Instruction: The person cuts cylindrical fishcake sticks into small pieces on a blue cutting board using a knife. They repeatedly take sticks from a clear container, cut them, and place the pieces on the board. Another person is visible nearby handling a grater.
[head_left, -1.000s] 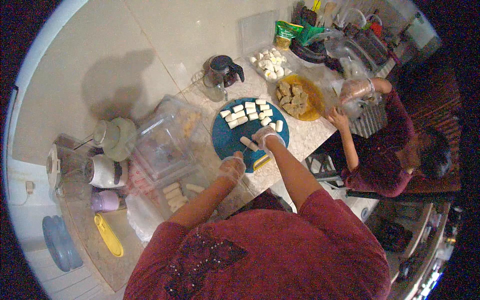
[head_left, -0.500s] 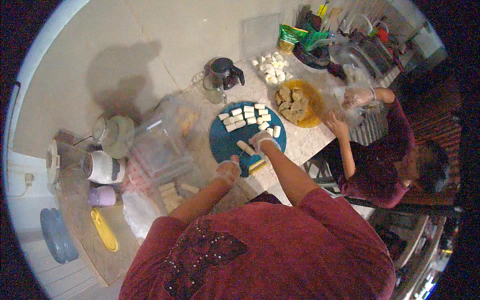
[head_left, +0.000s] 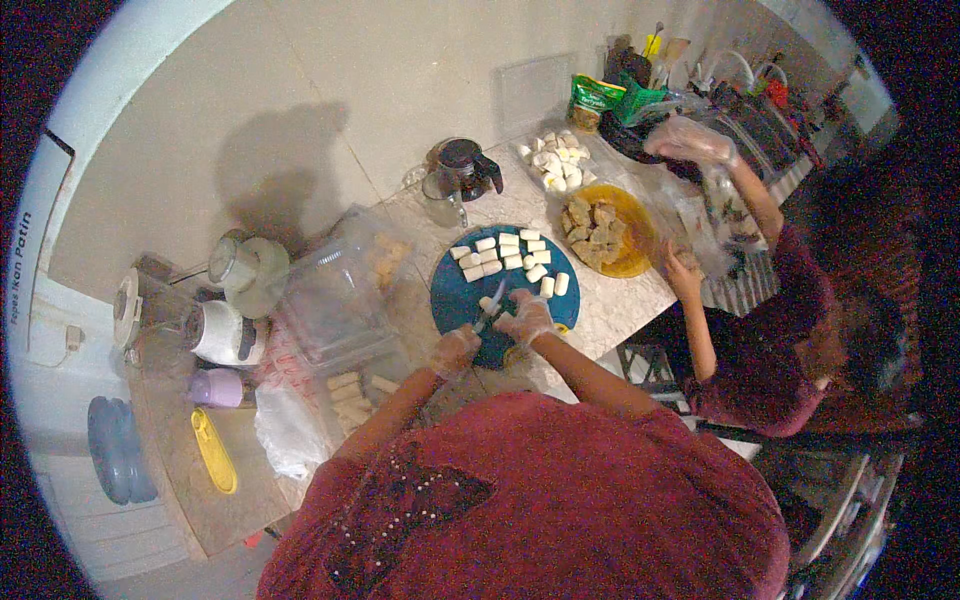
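Note:
On a round blue board (head_left: 447, 311), several short white cylindrical pieces (head_left: 509, 250) lie grouped toward the far side. My right hand (head_left: 530, 322), in a clear plastic glove, is closed around a knife, whose pale blade (head_left: 498, 292) tilts up beside a white piece (head_left: 487, 304) near the board's middle. My left hand (head_left: 457, 349), also gloved, is at the board's near-left edge with fingers drawn together close to that piece. What its fingertips hold, if anything, is too small to make out.
Right of the board stands an orange plate (head_left: 640, 240) with brownish chunks; beyond it lie white pieces on clear plastic (head_left: 557, 160). A co-worker's hands (head_left: 690, 140) are at the right. A glass jug (head_left: 463, 170) stands behind; a clear container (head_left: 340, 290) and whitish rolls (head_left: 350, 400) lie left.
My right hand has turned, and the knife blade now shows upright beside the piece. My left hand stays near the board's edge. The co-worker's far gloved hand has lifted away from the plate.

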